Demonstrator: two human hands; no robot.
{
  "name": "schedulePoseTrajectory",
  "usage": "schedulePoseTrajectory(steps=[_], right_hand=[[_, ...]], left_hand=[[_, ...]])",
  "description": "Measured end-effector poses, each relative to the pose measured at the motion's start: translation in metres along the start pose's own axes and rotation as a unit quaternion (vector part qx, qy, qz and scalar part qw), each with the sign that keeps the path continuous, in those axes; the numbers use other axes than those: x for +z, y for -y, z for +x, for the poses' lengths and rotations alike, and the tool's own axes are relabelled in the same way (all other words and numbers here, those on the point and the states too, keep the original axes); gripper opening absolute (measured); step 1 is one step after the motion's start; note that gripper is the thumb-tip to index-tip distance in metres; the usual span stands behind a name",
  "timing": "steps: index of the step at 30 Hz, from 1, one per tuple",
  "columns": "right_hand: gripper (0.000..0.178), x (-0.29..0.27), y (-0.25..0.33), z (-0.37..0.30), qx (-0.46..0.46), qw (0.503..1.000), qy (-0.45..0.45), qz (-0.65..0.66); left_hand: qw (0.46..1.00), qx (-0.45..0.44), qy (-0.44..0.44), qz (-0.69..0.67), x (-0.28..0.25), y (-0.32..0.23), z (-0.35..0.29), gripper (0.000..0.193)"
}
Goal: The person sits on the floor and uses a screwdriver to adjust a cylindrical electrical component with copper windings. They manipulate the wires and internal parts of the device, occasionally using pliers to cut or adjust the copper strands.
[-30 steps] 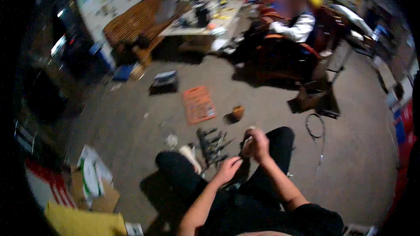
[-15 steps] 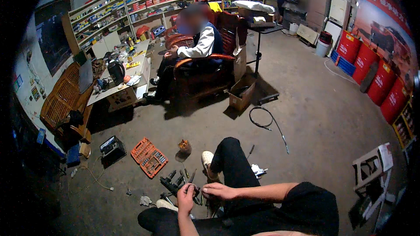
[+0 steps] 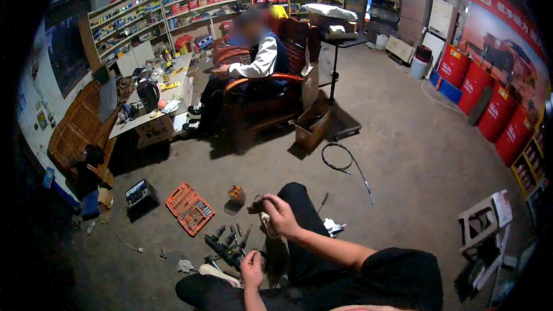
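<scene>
My right hand (image 3: pixel 280 217) is raised over my bent leg, closed on a small dark, grimy part (image 3: pixel 255 204) that sticks out past its fingertips. Lower down, my left hand (image 3: pixel 252 268) has its fingers curled together; a dark shape shows beside them, but I cannot make out what it is. Just left of that hand, a cluster of dark metal tools or parts (image 3: pixel 224 246) lies on the floor between my feet. Beyond my right hand stands a small container with orange-brown contents (image 3: pixel 236 194). An open orange socket set case (image 3: pixel 190 209) lies to its left.
A dark battery-like box (image 3: pixel 142 194) sits at left, near a cord. Ahead, a seated person (image 3: pixel 262 57) occupies a wooden armchair beside a cluttered low table (image 3: pixel 187 89). A cardboard box (image 3: pixel 313 129) and coiled cable (image 3: pixel 337 158) lie ahead. Red drums (image 3: pixel 477 87) line the right wall.
My hands, close together before, have come apart. The right one has moved up and away with the dark part; the left one has dropped slightly lower. The view has shifted a little.
</scene>
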State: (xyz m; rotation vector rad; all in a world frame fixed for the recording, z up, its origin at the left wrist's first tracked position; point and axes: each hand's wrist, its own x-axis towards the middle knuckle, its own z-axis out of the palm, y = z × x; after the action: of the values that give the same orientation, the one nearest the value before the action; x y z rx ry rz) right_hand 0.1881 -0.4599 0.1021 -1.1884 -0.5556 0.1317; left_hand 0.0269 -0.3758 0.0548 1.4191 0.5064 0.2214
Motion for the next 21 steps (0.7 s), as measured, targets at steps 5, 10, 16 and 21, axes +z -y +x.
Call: schedulePoseTrajectory(steps=[5,10,16,21], right_hand=[[0.022,-0.019,-0.044,-0.004,-0.241,0.878,0.237,-0.340],[0.021,-0.019,-0.045,-0.034,-0.241,0.810,0.394,-0.361],[0.024,0.010,0.002,-0.037,0.388,0.881,0.147,0.229],[0.029,0.048,0.036,-0.012,0.389,0.808,-0.028,0.442]], left_hand=[[0.994,0.105,0.040,0.018,-0.005,-0.033,-0.006,0.021],[0.990,0.086,-0.078,-0.080,-0.030,-0.042,0.004,0.022],[0.975,-0.081,-0.096,-0.183,-0.021,-0.024,0.041,0.022],[0.979,0.138,-0.143,-0.036,-0.002,-0.023,0.033,0.025]])
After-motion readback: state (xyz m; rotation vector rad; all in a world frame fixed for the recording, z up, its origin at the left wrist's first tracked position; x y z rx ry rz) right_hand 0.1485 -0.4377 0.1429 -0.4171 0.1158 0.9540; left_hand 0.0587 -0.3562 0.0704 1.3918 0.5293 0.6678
